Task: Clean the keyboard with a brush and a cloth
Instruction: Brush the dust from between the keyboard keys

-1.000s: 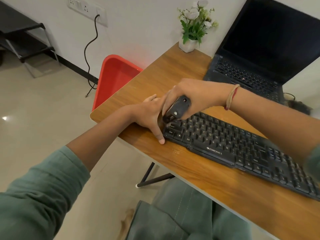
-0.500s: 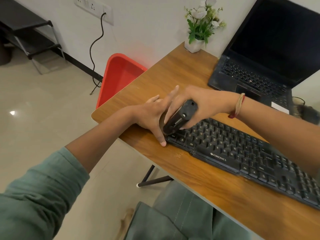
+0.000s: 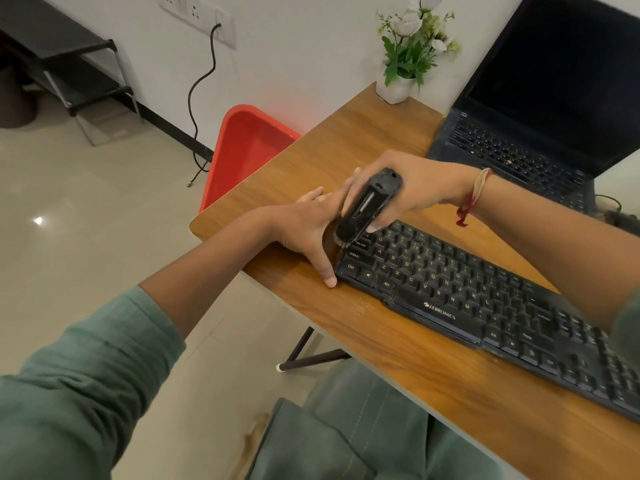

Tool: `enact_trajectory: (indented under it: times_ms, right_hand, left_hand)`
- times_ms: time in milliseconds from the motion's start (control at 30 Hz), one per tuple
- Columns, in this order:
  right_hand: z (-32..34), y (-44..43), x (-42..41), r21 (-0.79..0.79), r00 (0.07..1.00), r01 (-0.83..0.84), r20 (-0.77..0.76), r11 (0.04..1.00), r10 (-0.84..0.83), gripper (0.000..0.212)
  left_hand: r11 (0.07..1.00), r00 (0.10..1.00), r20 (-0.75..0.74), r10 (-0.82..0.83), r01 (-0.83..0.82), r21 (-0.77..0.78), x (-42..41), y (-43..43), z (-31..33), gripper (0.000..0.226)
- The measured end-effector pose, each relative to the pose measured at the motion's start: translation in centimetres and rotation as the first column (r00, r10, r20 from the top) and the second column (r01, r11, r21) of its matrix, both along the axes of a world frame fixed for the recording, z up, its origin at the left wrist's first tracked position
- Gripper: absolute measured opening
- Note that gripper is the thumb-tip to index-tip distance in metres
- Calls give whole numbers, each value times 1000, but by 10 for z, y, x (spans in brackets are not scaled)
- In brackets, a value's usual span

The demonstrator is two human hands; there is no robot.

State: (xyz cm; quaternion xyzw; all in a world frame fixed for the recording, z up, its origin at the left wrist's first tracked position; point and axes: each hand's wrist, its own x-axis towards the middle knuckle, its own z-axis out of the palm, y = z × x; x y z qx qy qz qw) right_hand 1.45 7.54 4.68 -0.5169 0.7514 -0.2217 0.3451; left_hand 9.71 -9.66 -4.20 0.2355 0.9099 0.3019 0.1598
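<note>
1. Black plastic fills the right hand: its fingers are curled round the body of the brush. The brush tilts with its pale bristles down on the left end of the keyboard, about the Caps Lock key.
2. The left hand lies flat on the counter, fingers straight and holding nothing. Its thumb runs along the keyboard's left edge, seemingly to brace it.
3. The keyboard lies at a slant near the counter's front edge, and its long axis runs from both hands away towards the person's right. Nearly all the keys lie to the right of the brush. I judge the next strokes should travel along the rows that way, the right hand working and the left acting as a stop.
4. Further out, an open laptop stands behind the keyboard and a white pot of flowers sits at the far corner. A red chair is beside the counter's left end. No cloth shows.
</note>
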Motion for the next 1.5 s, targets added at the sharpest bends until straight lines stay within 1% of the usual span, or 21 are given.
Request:
enact_trajectory:
  times_ms: [100,200,367,433,500,567,667,733,833,867,900,1000,1033,1067,1133,1167,1200,1267,1333,1400,1500]
  right_hand:
    - [-1,-4,4,37,999,-54,12,998,53,39]
    - [-4,-12,10,47,990,-142,1,989,142,38]
    - [11,-13,-7,169,992,-92,-71,981,106,35]
    - [11,-17,-1,170,989,-115,-76,979,130,35]
    - [7,-21,11,144,983,-165,-58,976,175,37]
    - [6,-20,14,144,974,-201,-73,969,213,39]
    - [16,-13,-8,184,983,-89,-141,979,115,38]
    - [18,-12,-11,183,982,-67,-164,981,98,37]
    - [8,-17,6,160,977,-163,-114,974,182,37]
    - [4,-17,9,147,971,-194,-109,970,210,37]
    - [5,-16,6,139,973,-185,-111,973,201,37]
    - [13,-9,-14,142,984,-78,-148,987,99,36]
    - [12,-9,-14,149,983,-72,-157,986,95,35]
    - [11,-11,-11,152,982,-87,-154,985,111,35]
    - [5,-15,3,137,974,-168,-131,976,186,37]
    - [2,-16,9,128,965,-212,-132,969,228,37]
    - [2,-16,11,128,961,-225,-135,966,241,38]
    - [9,-12,0,142,976,-149,-138,979,169,38]
    - [14,-7,-13,138,980,-79,-172,987,103,38]
    - [14,-8,-11,130,975,-72,-199,989,97,37]
    - [4,-10,11,92,969,-164,-169,982,178,37]
  left_hand:
    - [1000,1000,-17,-10,10,-13,-2,0,-4,155]
    - [999,999,-28,-30,29,-31,-4,-1,-7,146]
    - [1000,999,-52,13,-13,-9,-4,1,-5,133]
    - [1000,999,-49,-2,1,-17,-4,1,-4,129]
    - [999,998,-58,-33,33,-4,-4,0,-4,119]
    - [999,998,-53,-29,30,13,-5,1,-3,116]
    - [999,997,-59,40,-41,-10,-4,2,1,128]
    - [998,996,-64,56,-57,-17,-3,2,2,129]
    - [1000,1000,-24,3,-2,21,-2,1,2,104]
    - [1000,1000,-26,-12,12,28,-3,1,1,100]
    - [1000,999,-44,-9,10,25,-3,1,1,104]
    - [998,995,-70,69,-69,16,-1,3,3,129]
    - [997,995,-68,77,-75,23,-1,3,3,130]
    - [998,996,-63,63,-61,30,-1,3,3,126]
    - [999,999,-45,13,-11,51,-1,2,1,110]
    - [999,999,-32,-4,6,52,-1,2,1,105]
    - [999,1000,-27,-1,2,48,-1,2,1,106]
    - [999,999,-31,43,-42,23,-1,3,3,122]
    - [997,996,-28,82,-82,4,-1,4,5,138]
    - [996,996,-6,89,-89,4,-1,4,4,141]
    - [999,999,26,44,-44,18,-3,1,1,139]
